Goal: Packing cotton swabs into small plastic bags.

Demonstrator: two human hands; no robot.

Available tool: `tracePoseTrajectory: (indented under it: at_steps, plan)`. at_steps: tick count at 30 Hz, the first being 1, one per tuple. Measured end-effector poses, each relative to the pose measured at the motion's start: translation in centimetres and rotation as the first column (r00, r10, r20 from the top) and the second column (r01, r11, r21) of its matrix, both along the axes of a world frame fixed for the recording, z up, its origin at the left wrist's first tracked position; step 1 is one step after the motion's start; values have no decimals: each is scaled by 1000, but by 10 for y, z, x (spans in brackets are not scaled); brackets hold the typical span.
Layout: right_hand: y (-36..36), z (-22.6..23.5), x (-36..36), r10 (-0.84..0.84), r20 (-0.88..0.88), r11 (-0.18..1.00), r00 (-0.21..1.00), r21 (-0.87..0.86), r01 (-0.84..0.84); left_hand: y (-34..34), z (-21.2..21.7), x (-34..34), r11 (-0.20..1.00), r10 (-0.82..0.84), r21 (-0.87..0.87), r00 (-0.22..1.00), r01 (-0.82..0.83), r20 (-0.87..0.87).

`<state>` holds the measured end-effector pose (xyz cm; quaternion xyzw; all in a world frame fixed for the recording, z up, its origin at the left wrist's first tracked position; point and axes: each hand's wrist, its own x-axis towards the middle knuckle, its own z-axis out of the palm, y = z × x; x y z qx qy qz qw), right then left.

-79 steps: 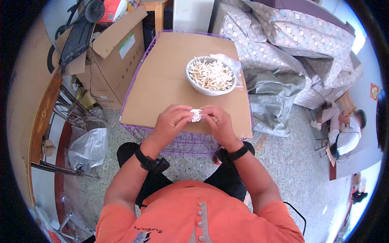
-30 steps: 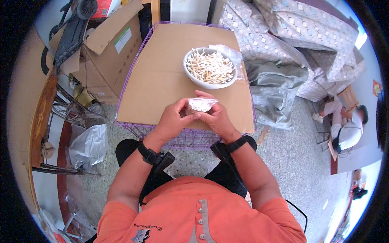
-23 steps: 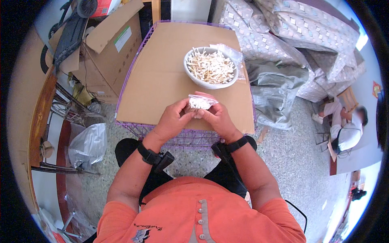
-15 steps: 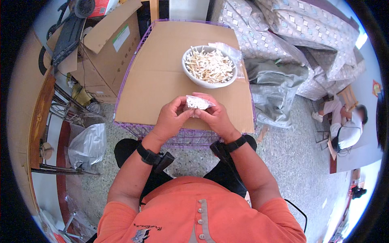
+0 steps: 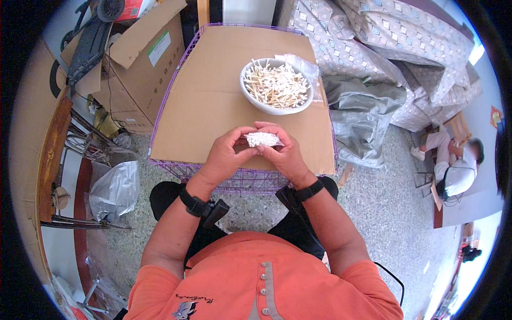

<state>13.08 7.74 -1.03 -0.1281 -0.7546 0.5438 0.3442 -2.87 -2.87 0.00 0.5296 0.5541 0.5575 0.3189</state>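
Observation:
Between my two hands is a small clear plastic bag of cotton swabs (image 5: 262, 140), its white tips facing up. My left hand (image 5: 228, 151) grips its left side with thumb and fingers. On the other side my right hand (image 5: 284, 149) is closed around it, thumbs nearly meeting at the lower edge. Both hands are over the near part of a cardboard sheet (image 5: 208, 90). Beyond them stands a pale bowl (image 5: 282, 111) heaped with loose cotton swabs (image 5: 276, 85). Clear plastic bags (image 5: 303, 66) lie against the bowl's right side.
The cardboard rests on a purple wire cage (image 5: 229, 181). Large wrapped bundles (image 5: 389, 37) and a grey plastic sack (image 5: 360, 117) are at right. A cardboard box (image 5: 141, 74) and a scooter (image 5: 90, 42) stand left. Another person (image 5: 461, 168) sits far right.
The bag's loose upper plastic no longer stands up over the swab tips as before; the tips now show in a more even row. Both hands stay in nearly the same place.

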Motion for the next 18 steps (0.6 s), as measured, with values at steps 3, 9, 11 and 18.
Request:
tracePoseTrajectory:
  at_steps: [3,9,11,18]
  plan:
    - [-2,1,1,1,-7,999,1000,-42,-1,-1,0,-1,1000,10,-16,1000,-9,17]
    - [-7,6,-4,-31,-48,981,998,-192,21,3,-7,2,997,13,72,985,-26,174]
    - [-5,5,-3,-25,-27,982,999,-188,20,3,-7,3,994,3,108,961,-34,275]
    - [-6,13,-6,4,-83,927,997,-374,-35,0,-3,0,999,-45,24,986,41,162]
